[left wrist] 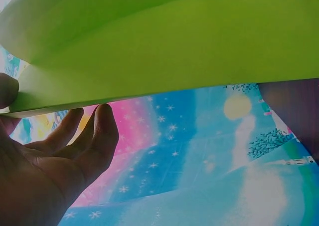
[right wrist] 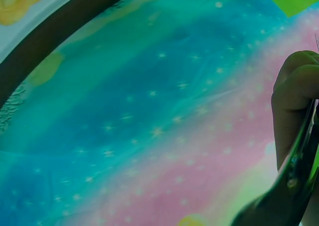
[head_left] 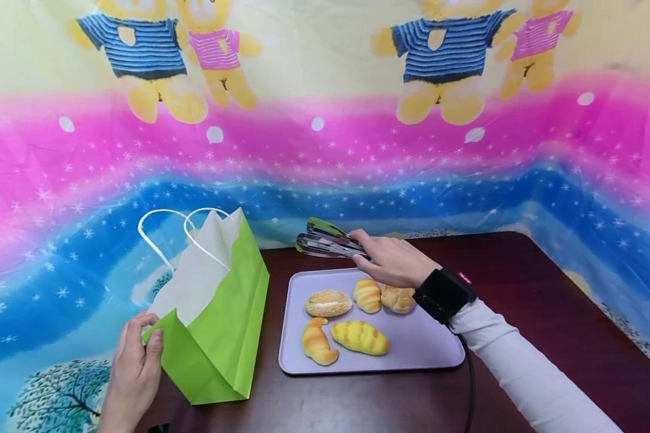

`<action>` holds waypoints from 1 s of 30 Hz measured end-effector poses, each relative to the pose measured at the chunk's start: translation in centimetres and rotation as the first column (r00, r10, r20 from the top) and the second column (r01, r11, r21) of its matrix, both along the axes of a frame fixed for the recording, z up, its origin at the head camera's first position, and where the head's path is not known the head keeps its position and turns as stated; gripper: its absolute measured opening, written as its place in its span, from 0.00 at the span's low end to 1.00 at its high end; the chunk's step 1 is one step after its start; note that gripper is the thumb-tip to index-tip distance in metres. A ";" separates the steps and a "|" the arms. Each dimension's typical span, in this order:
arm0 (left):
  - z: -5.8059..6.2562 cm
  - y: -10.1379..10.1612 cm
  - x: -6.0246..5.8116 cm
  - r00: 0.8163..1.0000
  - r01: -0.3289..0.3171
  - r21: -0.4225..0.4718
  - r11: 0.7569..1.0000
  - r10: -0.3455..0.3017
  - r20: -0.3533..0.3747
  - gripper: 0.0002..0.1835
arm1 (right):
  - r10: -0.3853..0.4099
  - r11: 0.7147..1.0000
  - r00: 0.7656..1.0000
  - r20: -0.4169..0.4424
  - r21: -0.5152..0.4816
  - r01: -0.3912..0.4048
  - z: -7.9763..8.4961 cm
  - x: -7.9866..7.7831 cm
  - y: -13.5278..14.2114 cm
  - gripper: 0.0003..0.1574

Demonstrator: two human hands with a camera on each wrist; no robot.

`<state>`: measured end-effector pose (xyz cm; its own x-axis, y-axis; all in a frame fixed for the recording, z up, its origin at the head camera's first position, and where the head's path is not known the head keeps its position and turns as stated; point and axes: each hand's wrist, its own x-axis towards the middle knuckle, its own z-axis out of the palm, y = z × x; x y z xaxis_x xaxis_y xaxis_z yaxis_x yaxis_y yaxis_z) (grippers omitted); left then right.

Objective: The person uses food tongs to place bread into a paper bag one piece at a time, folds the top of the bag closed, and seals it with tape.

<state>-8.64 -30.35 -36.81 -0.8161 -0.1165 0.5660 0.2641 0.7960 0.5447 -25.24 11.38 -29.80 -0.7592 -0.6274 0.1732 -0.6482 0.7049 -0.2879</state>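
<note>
My left hand point(head_left: 132, 370) pinches the near top edge of a green paper bag point(head_left: 241, 319) between thumb and fingers. The bag stands upright with its white inside and white cord handles showing. In the left wrist view the fingers curl up at the edge of the green paper. My right hand point(head_left: 395, 258) grips metal tongs point(head_left: 327, 240) with green on their ends, raised over the far side of a lilac tray point(head_left: 428, 355). Nothing shows between the tongs' ends, which point left toward the bag. The right wrist view catches only part of the hand and the tongs' dark handle point(right wrist: 284, 196).
On the tray lie a sugar-dusted bun point(head_left: 327, 303), a striped roll point(head_left: 367, 295), a round bun point(head_left: 397, 299), a crescent roll point(head_left: 318, 343) and a yellow loaf point(head_left: 360, 337). A cable point(head_left: 471, 385) trails from the right wrist over the dark table point(head_left: 325, 403). Patterned cloth point(head_left: 330, 180) hangs behind.
</note>
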 end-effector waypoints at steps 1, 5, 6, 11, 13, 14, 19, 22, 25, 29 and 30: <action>0.0 0.0 0.0 1.000 0.002 0.005 1.000 -0.002 -0.002 0.13 | -0.010 1.000 1.000 0.002 0.001 0.010 -0.2 0.0 0.4 0.32; 0.0 -0.1 0.0 1.000 0.013 0.015 1.000 -0.013 -0.015 0.12 | -0.046 0.999 0.999 0.021 0.002 0.046 -1.3 0.2 1.6 0.34; 0.0 -0.1 0.0 1.000 0.014 0.014 1.000 -0.014 -0.018 0.12 | -0.055 0.998 0.998 0.025 0.005 0.055 -1.6 0.2 1.9 0.34; 0.0 -0.1 0.0 1.000 0.003 -0.004 1.000 -0.003 -0.012 0.13 | -0.076 0.997 0.996 0.043 0.018 0.076 -3.0 0.2 2.9 0.33; 0.0 -0.1 -0.1 1.000 -0.002 -0.013 1.000 0.002 -0.008 0.13 | -0.079 0.997 0.996 0.049 0.019 0.078 -3.5 0.2 3.2 0.32; 0.0 -0.1 -0.1 1.000 -0.004 -0.016 1.000 0.003 -0.007 0.13 | -0.079 0.997 0.995 0.054 0.019 0.078 -3.8 0.3 3.2 0.32; 0.0 -0.1 -0.1 1.000 -0.002 -0.009 1.000 0.002 -0.005 0.13 | -0.088 0.996 0.994 0.069 0.022 0.087 -4.9 0.5 3.7 0.31; 0.0 -0.1 -0.1 1.000 0.000 -0.007 1.000 0.000 -0.004 0.13 | -0.086 0.996 0.994 0.061 0.023 0.084 -5.6 0.6 4.0 0.30; -0.1 -0.1 -0.1 1.000 0.000 -0.009 1.000 0.000 -0.006 0.13 | -0.070 0.997 0.997 0.039 0.017 0.069 -6.3 0.8 4.3 0.29; -0.1 -0.1 0.0 1.000 -0.002 -0.016 1.000 0.001 -0.012 0.13 | -0.083 0.996 0.995 0.063 0.030 0.081 -7.2 1.1 4.6 0.32; -0.1 -0.2 0.0 1.000 -0.001 -0.018 1.000 0.001 -0.012 0.13 | -0.092 0.995 0.993 0.078 0.036 0.090 -7.5 1.2 4.7 0.33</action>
<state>-8.68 -30.51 -36.93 -0.8089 -0.1071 0.5782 0.2699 0.8060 0.5268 -24.05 16.04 -37.26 -0.8240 -0.5594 0.0904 -0.5568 0.7699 -0.3118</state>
